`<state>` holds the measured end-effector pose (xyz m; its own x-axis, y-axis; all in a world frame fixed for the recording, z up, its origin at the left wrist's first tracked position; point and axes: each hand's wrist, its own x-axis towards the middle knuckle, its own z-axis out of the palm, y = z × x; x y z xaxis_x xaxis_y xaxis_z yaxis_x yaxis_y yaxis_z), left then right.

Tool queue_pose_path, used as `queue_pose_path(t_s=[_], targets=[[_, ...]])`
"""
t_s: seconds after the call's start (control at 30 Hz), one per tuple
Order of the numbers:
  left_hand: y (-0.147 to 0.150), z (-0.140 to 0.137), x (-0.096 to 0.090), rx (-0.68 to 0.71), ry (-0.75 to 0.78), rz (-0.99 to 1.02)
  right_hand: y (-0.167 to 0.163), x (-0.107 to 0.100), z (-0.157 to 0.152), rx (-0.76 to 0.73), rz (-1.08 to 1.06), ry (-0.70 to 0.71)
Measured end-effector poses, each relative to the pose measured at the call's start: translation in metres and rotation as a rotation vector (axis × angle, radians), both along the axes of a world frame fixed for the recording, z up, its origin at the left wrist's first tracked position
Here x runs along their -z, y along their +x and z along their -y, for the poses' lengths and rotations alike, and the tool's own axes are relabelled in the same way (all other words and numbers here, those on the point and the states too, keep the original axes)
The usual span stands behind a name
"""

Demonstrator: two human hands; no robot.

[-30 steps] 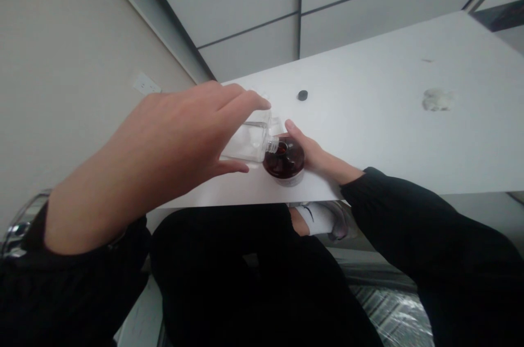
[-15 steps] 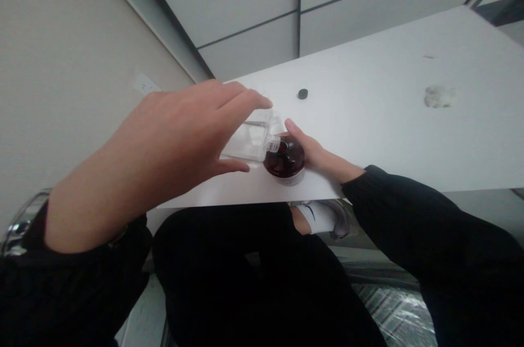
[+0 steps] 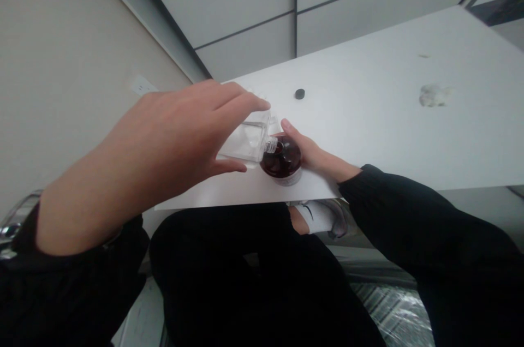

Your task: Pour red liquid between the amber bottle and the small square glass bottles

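My left hand (image 3: 184,129) is closed around a clear plastic bottle (image 3: 245,142), tipped on its side with its threaded neck pointing right. Clear liquid shows inside it. The neck sits at the open mouth of a dark brown bottle (image 3: 282,160), which stands upright near the table's front edge. Around the far right side of the brown bottle is wrapped my right hand (image 3: 305,145), its thumb up and most fingers hidden behind the bottle. A pale label shows low on the brown bottle.
A small dark cap (image 3: 299,94) lies on the white table (image 3: 376,134) beyond the bottles. A crumpled translucent piece (image 3: 434,95) and a small scrap (image 3: 424,55) are farther right. A wall with an outlet (image 3: 143,85) rises at left; panelled doors (image 3: 245,3) stand behind.
The whole view has shifted slightly, so everything appears a little farther left. Both hands keep their holds, and the clear bottle stays tipped at the brown bottle's mouth.
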<state>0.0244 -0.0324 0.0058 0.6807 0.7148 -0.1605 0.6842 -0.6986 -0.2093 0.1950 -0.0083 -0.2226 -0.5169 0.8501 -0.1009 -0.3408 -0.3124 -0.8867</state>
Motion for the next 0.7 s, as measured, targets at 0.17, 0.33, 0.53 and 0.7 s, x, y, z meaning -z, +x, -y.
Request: queue_pose_path(t_s=[0.17,0.33,0.53,0.7], targets=[[0.0006,0.0023,-0.0032,0.024,0.018,-0.049,0.0005,-0.0005,-0.0006,0.009,0.029,0.014],[-0.0013,0.0013,-0.0032,-0.013,-0.014,-0.011,0.0001,-0.0009,-0.0005,-0.003,0.022,0.022],[0.0007,-0.0001,-0.0011,-0.020,-0.009,-0.016,-0.0016,0.0028,-0.0013,-0.015,-0.016,0.000],[0.0013,0.0002,-0.0015,0.015,0.015,-0.046,-0.0012,0.0028,-0.0013,-0.012,-0.011,-0.005]])
